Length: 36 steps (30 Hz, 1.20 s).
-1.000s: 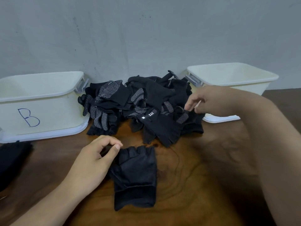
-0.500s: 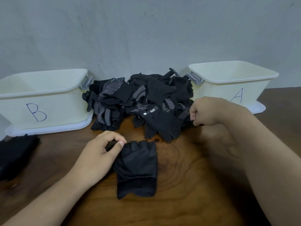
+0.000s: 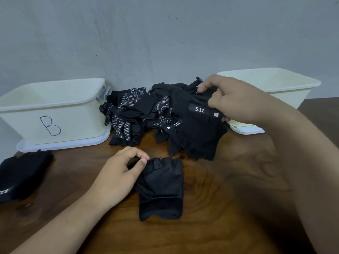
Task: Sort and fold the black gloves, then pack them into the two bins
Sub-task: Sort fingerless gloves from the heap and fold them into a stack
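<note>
A pile of black gloves (image 3: 139, 114), some with white dots, lies against the wall between two white bins. Bin B (image 3: 55, 114) stands at the left, the other bin (image 3: 271, 85) at the right behind my right arm. My right hand (image 3: 233, 99) grips a black fingerless glove with a 5.11 label (image 3: 198, 131) by its cuff and holds it up over the pile. A flat black fingerless glove (image 3: 161, 187) lies on the wooden table in front. My left hand (image 3: 119, 173) pinches its left top corner.
Another black glove (image 3: 22, 175) lies at the table's left edge, in front of bin B. The grey wall runs close behind the bins. Bare wooden tabletop (image 3: 229, 198) shows to the right of the flat glove.
My right hand has taken hold of a 5.11 glove at the pile's right side and lifted it up. My left hand has stayed on the flat glove.
</note>
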Motion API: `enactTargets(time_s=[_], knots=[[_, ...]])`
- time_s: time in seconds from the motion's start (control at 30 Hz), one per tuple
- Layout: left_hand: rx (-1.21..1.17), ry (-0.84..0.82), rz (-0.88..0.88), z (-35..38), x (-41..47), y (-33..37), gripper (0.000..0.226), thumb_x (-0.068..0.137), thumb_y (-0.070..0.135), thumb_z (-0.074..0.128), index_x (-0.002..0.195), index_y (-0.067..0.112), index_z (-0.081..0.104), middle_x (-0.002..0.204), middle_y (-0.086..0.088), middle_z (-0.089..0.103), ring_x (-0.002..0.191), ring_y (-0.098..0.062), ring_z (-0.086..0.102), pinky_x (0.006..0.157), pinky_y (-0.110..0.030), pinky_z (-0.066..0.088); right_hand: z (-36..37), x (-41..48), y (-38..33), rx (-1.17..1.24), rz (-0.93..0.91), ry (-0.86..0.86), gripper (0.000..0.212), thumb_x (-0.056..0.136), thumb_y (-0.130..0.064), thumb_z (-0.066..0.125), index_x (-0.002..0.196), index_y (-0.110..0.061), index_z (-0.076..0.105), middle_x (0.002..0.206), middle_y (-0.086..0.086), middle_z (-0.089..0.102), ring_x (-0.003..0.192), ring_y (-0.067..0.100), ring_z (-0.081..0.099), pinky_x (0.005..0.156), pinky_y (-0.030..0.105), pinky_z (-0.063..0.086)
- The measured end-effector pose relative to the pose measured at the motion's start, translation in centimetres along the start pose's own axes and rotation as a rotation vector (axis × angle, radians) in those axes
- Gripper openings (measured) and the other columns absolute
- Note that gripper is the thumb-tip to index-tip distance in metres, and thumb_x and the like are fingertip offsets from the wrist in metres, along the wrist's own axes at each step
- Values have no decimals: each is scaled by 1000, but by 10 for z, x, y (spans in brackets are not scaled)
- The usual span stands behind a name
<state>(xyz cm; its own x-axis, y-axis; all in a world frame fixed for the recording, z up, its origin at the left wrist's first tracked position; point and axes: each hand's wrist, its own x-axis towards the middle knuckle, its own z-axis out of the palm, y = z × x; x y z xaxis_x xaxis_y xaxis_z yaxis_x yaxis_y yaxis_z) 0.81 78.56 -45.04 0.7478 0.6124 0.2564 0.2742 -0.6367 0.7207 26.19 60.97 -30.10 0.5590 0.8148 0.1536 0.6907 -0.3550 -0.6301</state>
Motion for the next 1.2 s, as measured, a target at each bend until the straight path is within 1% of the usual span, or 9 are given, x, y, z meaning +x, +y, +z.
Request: enactTargets(time_s=[0.2,0.37,0.53,0.63,0.83,0.93,1.0,1.1,1.2], knots=[[-73,138,179,-4,-8,11,26,106,34,61,132,35,63,134,20,63,132,-8,57,109,-31,47,35,-8,-26,348,16,-159,50,104,-2,44,123,-43,65,101,15,69,58,24,70,55,31,59],[-103,88,329,0,-23,28,66,101,46,60,160,22,41,159,11,48,150,-19,43,121,-39,39,65,-22,-49,580,-75,-242,42,107,-4,51,132,-33,66,96,15,73,77,31,77,75,37,65],[-566,152,217,4,-29,50,48,100,39,65,144,26,53,139,11,66,133,-10,60,106,-26,49,81,-30,-60,667,-143,-361,34,113,-19,50,144,-26,61,108,7,80,97,26,74,85,35,64],[-839,219,64,5,-29,54,31,106,33,60,133,18,68,130,-3,74,127,-21,67,109,-43,53,85,-31,-61,635,-139,-375,38,109,-9,54,145,-22,61,104,7,80,86,19,72,75,30,63],[-1095,147,-66,0,-25,56,37,108,17,47,139,8,65,136,-15,70,132,-31,64,117,-49,44,88,-24,-53,355,-150,-22,39,87,-52,81,123,-38,71,87,-12,71,70,-2,65,74,13,48],[-1173,53,-90,0,-25,55,41,108,22,48,142,2,62,140,-20,67,136,-34,61,119,-50,42,95,-30,-53,584,-62,-337,27,93,-45,78,113,-26,80,106,-7,81,98,10,78,94,34,59],[-1220,26,-111,1,-24,55,44,105,30,51,138,6,67,139,-19,68,135,-33,62,114,-46,49,103,-31,-52,700,-76,-263,17,95,-34,79,102,-19,82,102,3,82,98,23,80,96,49,62],[-977,112,22,-2,-27,54,39,103,41,61,133,19,70,133,-6,72,128,-22,67,99,-31,56,110,-27,-49,618,-180,70,17,95,-34,81,92,-17,78,92,2,80,90,25,77,87,49,63],[-558,201,104,1,-30,52,45,96,34,77,137,32,58,128,14,72,120,-6,68,94,-21,55,114,-29,-49,533,-262,229,16,94,-36,81,87,-23,75,84,-7,75,77,8,71,71,27,57]])
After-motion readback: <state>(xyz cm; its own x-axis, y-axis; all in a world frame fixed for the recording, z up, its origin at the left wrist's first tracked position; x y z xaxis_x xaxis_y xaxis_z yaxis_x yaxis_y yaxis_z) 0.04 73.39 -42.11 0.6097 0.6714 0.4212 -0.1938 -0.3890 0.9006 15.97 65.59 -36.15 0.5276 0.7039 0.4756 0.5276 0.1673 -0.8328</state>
